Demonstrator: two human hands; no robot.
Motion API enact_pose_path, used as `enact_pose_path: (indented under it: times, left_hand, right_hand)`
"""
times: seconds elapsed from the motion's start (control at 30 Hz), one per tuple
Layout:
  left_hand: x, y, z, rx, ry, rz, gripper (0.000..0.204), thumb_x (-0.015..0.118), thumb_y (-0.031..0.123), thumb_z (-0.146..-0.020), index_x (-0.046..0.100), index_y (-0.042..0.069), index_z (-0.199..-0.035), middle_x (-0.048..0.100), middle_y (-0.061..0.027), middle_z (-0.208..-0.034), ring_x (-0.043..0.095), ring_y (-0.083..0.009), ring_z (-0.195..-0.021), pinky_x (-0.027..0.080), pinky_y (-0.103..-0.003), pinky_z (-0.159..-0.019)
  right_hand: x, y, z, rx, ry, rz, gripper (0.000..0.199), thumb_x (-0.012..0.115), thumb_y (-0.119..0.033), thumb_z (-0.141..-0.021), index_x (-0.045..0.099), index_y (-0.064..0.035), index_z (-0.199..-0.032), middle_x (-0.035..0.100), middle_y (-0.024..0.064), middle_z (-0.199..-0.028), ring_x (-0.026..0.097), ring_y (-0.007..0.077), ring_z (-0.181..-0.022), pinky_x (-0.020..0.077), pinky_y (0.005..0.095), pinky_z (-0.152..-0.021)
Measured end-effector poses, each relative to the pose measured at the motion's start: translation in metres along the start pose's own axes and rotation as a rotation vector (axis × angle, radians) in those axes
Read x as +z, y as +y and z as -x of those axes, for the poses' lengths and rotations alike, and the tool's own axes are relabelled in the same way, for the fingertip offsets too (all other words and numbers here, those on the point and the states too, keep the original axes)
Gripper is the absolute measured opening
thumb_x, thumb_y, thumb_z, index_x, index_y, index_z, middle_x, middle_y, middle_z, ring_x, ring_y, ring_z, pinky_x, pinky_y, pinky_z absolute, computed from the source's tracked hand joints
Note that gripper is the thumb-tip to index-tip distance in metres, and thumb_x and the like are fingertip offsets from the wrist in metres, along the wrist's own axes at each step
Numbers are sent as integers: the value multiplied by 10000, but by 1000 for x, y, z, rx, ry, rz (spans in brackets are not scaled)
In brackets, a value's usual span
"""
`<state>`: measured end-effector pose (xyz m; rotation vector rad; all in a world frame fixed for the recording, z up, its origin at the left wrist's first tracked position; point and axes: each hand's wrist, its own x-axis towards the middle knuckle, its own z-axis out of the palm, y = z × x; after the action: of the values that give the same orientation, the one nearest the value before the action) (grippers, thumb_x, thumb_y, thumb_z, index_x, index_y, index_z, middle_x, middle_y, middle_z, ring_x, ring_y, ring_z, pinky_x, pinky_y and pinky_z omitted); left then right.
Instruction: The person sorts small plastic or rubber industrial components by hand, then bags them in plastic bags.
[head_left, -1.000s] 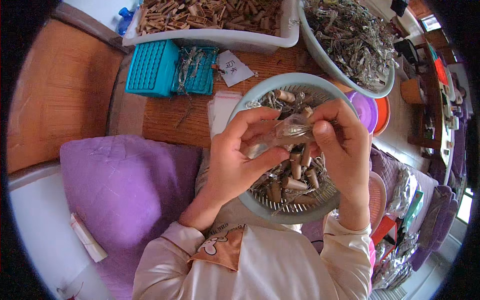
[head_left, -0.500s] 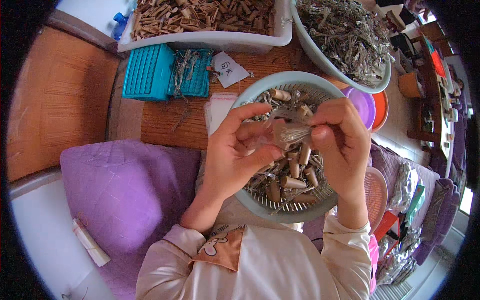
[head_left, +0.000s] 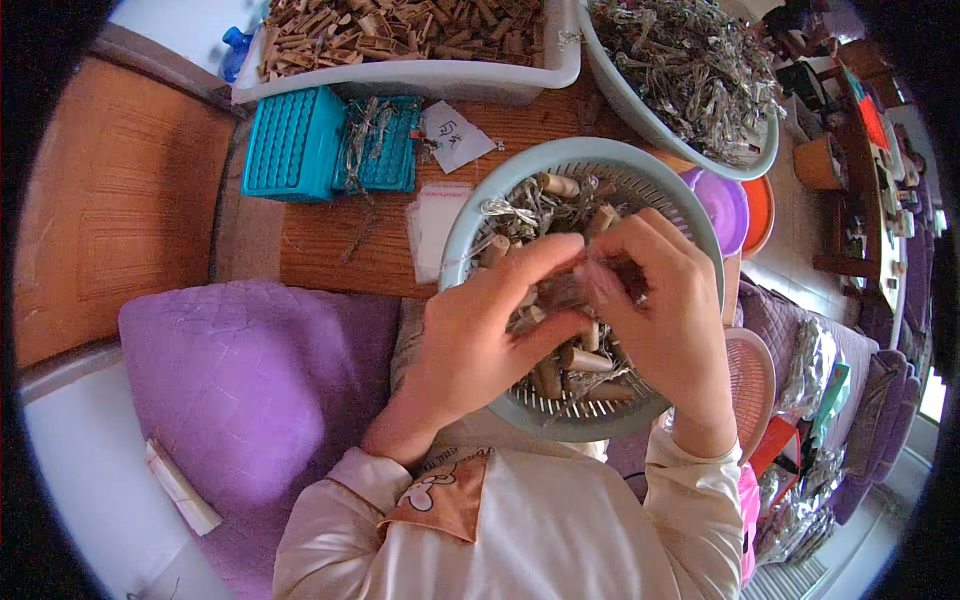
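Note:
My left hand (head_left: 470, 325) and my right hand (head_left: 665, 310) meet over a grey-green slotted basket (head_left: 467, 215). Between their fingers is a thin clear plastic bag (head_left: 568, 290), blurred and partly hidden. My left index finger and thumb curve around it from the left. On the other side, my right fingers are bent in a pinch at its top edge. What the bag contains cannot be made out. Below, the basket holds short brown cardboard tubes (head_left: 586, 361) and tangled silvery strands. A bright silver tuft (head_left: 507, 211) lies by its left rim.
Behind the basket stand a white bin (head_left: 420, 80) of brown pieces and a large tub (head_left: 640, 118) of silvery strands. Blue-green racks (head_left: 292, 150), a paper note (head_left: 457, 138) and clear sleeves (head_left: 436, 225) lie on the wooden table. A purple cushion (head_left: 240, 390) is at left.
My hands have moved closer together and slightly lower. The silvery bundle seen at my right fingertips no longer shows there. The silver tuft by the basket's left rim is now in view.

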<state>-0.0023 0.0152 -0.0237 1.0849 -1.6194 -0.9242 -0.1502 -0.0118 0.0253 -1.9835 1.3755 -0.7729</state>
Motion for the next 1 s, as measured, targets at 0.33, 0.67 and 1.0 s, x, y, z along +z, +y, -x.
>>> enact_pose_path:
  times: [0.33, 0.67, 1.0]
  left_hand:
    - [5, -2, 1, -250, 60, 715, 493, 622, 39, -727, 380, 23, -1157, 558, -142, -999, 549, -156, -910, 461, -259, -749]
    - [4, -5, -3, -280, 75, 888, 488, 550, 31, -786, 298, 24, -1203, 569, -135, -967, 551, -143, -878, 448, -249, -762]
    - [12, -5, -3, -64, 112, 912, 508, 534, 178, -813, 267, -5, -1205, 530, -162, -1045, 535, -186, -942, 410, -297, -840]
  right_hand:
    - [7, 10, -5, -402, 154, -12, 243, 637, -28, -641, 581, -26, -878, 534, 86, -738, 563, 192, -652, 453, 284, -553]
    - [14, 29, 3, -555, 96, 85, 502, 523, -477, -700, 577, -37, -936, 530, 131, -963, 496, 278, -911, 399, 369, -785]
    - [15, 18, 19, 94, -128, -528, 390, 525, -266, -810, 492, -11, -1103, 590, 97, -850, 549, 117, -794, 427, 241, -699]
